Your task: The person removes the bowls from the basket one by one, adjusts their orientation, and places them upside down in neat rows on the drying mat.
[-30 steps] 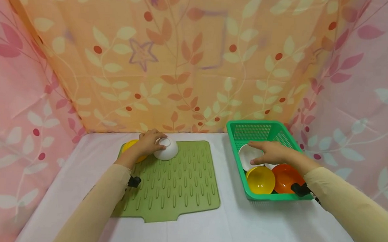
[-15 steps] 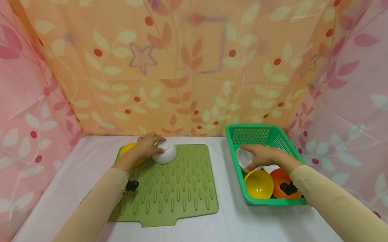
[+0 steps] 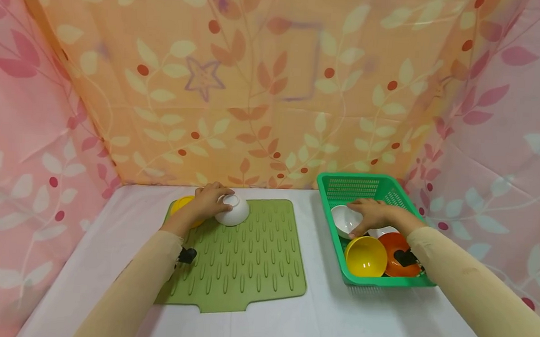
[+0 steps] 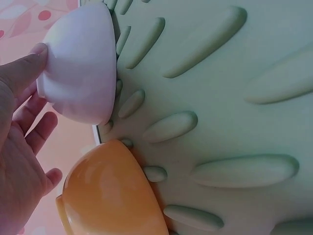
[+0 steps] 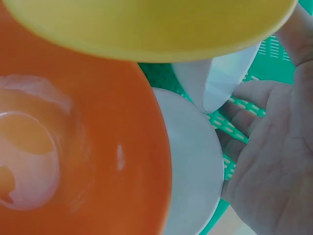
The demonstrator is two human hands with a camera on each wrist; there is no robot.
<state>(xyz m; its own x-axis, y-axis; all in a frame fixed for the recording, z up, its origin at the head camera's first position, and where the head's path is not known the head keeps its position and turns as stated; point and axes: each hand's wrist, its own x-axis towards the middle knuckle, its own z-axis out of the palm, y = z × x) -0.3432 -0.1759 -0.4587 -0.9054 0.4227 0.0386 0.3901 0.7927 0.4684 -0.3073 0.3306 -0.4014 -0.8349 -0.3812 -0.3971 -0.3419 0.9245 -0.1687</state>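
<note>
On the green mat (image 3: pixel 256 259) a white bowl (image 3: pixel 235 211) lies upside down. My left hand (image 3: pixel 207 201) grips it at the foot, the thumb on one side and the fingers reaching behind, as the left wrist view shows. Next to it an upturned yellow bowl (image 4: pixel 112 191), orange-looking in that view, is partly covered by the hand. Inside the green basket (image 3: pixel 339 253), my right hand (image 3: pixel 377 215) spans another white bowl (image 3: pixel 344 221), thumb at its near rim and fingers at the far side. In the right wrist view the fingers meet that bowl's (image 5: pixel 227 78) outer wall.
Also in the basket are a yellow bowl (image 3: pixel 366 257) and an orange bowl (image 3: pixel 396 249) at the front, with one more white bowl (image 5: pixel 193 161) partly under the orange one. Patterned cloth walls (image 3: pixel 273 112) enclose the back and sides of the white table (image 3: pixel 284 327).
My right hand has come down from above the basket, shifting left, and its fingers have closed in on the white bowl's rim. The left hand has stayed on its bowl.
</note>
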